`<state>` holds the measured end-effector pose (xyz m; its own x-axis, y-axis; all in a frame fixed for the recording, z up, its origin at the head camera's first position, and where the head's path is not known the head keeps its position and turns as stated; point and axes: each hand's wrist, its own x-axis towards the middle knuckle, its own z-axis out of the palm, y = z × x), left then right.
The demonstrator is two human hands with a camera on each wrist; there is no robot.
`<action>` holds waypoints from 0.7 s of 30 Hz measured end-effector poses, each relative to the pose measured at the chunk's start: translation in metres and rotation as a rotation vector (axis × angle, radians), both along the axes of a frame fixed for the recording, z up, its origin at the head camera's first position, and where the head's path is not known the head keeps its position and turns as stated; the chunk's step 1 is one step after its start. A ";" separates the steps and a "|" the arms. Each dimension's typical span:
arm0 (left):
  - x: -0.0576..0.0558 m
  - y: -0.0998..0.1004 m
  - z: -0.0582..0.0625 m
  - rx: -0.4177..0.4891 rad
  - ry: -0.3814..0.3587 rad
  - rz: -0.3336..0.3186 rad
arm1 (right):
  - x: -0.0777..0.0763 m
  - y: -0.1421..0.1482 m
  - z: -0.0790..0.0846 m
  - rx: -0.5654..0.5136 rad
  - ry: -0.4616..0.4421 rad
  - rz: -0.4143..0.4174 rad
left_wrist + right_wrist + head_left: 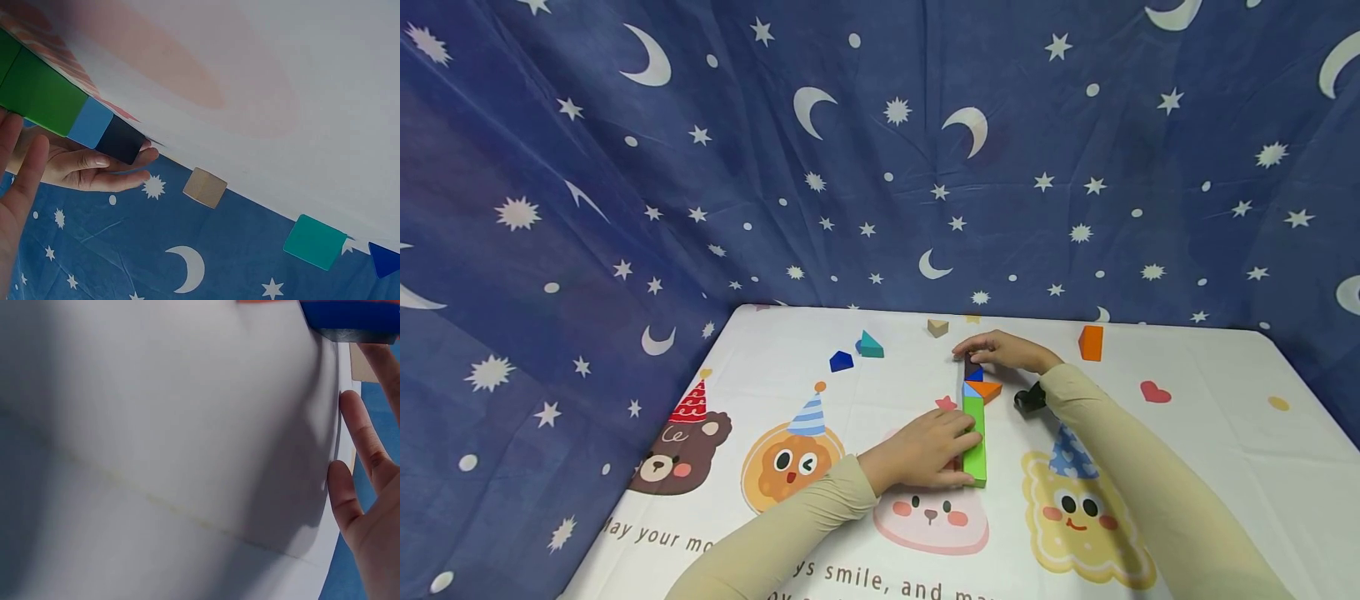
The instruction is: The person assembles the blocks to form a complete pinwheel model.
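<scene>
Left hand (921, 450): my fingers lie loosely extended against the green pieces (975, 462), touching but not clenched; I judge this light contact steadies the near end of the row.
Right hand (1011, 351): my fingers, relaxed and mostly straight, are about the dark block (970, 372) at the row's far end; they are not clenched, and whether they press it I cannot tell. Having one hand at each end probably helps hold the pieces in line.
Middle of the row: between my two hands, the light blue triangle (970, 392) meets the green, and the blue triangle (977, 376) sits against the dark block. Set so close, a nudge at one could shift its neighbours.
Orange triangle (988, 389): also between my hands, jutting out on the row's right side, with no finger on it.
Loose pieces: the beige block (937, 327) is beyond my right fingertips, the teal block (872, 347) and blue block (841, 361) well left of them, the orange block (1092, 342) right of that hand; their spacing likely leaves my fingers room.
Worktop (1225, 450): a flat, printed white surface under both hands.
</scene>
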<state>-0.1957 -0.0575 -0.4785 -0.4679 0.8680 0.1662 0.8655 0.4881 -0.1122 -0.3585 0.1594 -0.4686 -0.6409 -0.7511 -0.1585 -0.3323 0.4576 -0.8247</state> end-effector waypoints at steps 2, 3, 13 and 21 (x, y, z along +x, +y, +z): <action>0.000 0.000 0.000 -0.001 -0.001 0.001 | 0.000 0.001 -0.001 -0.012 -0.013 -0.002; 0.000 0.000 0.000 -0.001 -0.001 0.001 | 0.000 0.002 -0.002 -0.018 -0.023 -0.006; 0.000 0.001 0.000 0.008 0.004 0.001 | -0.001 0.004 -0.003 -0.014 -0.051 -0.019; 0.001 0.001 0.000 0.008 0.001 0.001 | 0.000 0.003 -0.002 -0.006 -0.057 -0.019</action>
